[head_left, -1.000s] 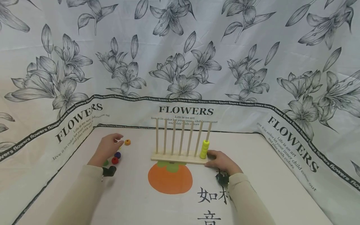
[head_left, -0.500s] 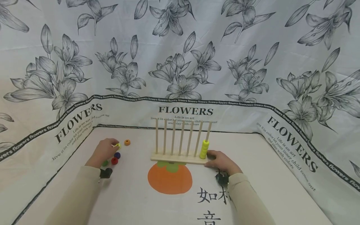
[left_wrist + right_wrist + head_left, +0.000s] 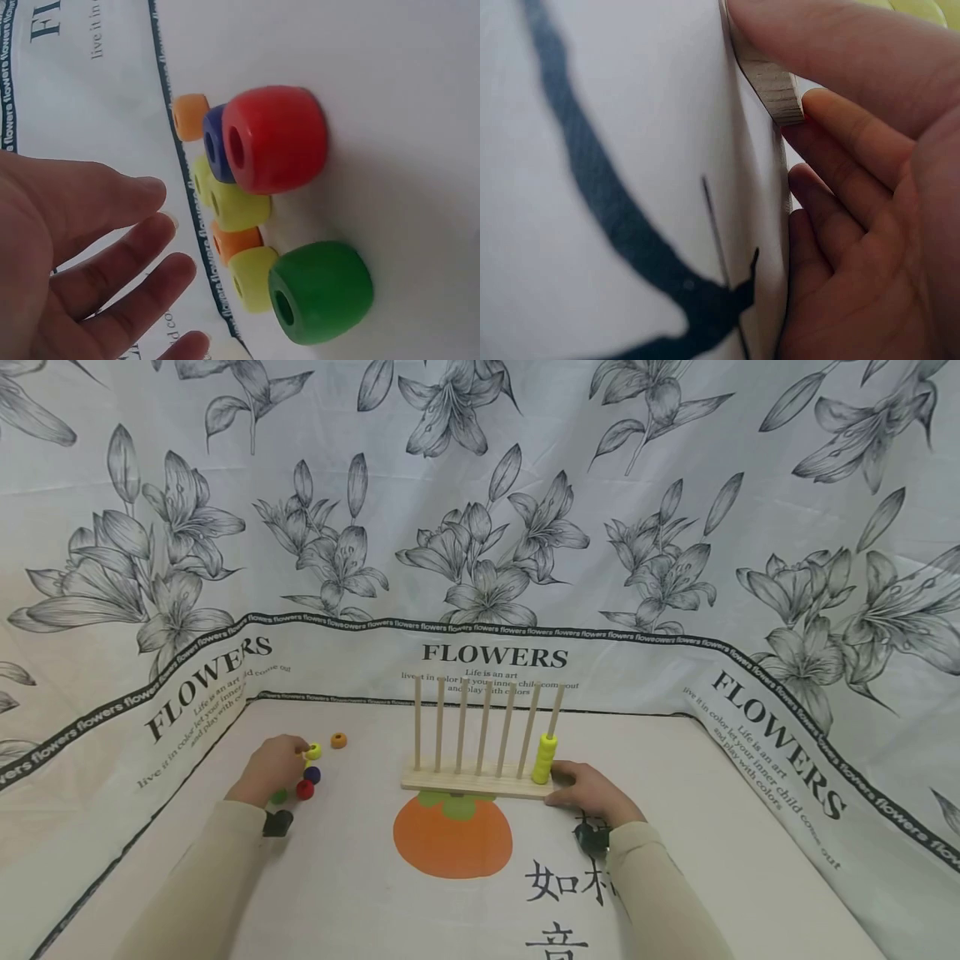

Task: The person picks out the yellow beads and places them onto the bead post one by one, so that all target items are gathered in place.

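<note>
Wooden peg rack [image 3: 472, 786] stands upright on the white cloth [image 3: 360, 893], just to the left of the right hand [image 3: 592, 791], which pinches the end of its base; a stack of yellow beads [image 3: 545, 758] fills the lower part of the peg nearest that hand, the other six pegs being bare; the right wrist view shows the thumb along one side of the wood and fingertips at the other, but cuts off all of the rack except the base end and a yellow strip.

Well apart, beside the loose beads, the left hand [image 3: 273, 766] reaches forward, fingers loosely bent; its wrist view shows thumb and forefinger tips close together with nothing between them; a red bead [image 3: 277, 142] and a green bead [image 3: 322, 292] lie nearest that camera, with blue, yellow and orange ones beyond; that view reveals two orange beads, the head view only one; whether a fingertip touches the yellow bead beside it, one cannot tell.
</note>
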`<state>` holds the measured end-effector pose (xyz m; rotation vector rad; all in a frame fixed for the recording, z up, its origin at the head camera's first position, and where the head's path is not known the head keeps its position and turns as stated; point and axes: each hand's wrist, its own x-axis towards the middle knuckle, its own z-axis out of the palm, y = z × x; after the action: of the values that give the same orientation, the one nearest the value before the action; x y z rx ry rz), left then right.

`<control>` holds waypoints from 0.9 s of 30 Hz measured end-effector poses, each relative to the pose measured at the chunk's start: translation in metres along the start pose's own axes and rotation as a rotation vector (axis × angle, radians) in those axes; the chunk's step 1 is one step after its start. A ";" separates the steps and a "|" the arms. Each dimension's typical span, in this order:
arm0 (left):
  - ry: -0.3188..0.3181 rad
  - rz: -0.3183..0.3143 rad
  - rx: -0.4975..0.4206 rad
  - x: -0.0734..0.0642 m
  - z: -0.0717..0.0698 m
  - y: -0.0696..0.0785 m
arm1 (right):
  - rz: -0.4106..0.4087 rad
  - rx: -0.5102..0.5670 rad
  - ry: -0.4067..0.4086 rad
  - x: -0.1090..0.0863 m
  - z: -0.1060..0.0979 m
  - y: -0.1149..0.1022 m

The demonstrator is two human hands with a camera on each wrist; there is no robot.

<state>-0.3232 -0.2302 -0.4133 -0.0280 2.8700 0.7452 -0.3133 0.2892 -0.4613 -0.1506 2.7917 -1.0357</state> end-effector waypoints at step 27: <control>-0.030 0.014 0.075 0.010 0.005 -0.013 | 0.011 0.010 -0.004 0.001 0.001 0.000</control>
<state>-0.3312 -0.2390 -0.4260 0.0135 2.8701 0.6353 -0.3143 0.2888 -0.4620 -0.1359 2.7798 -1.0455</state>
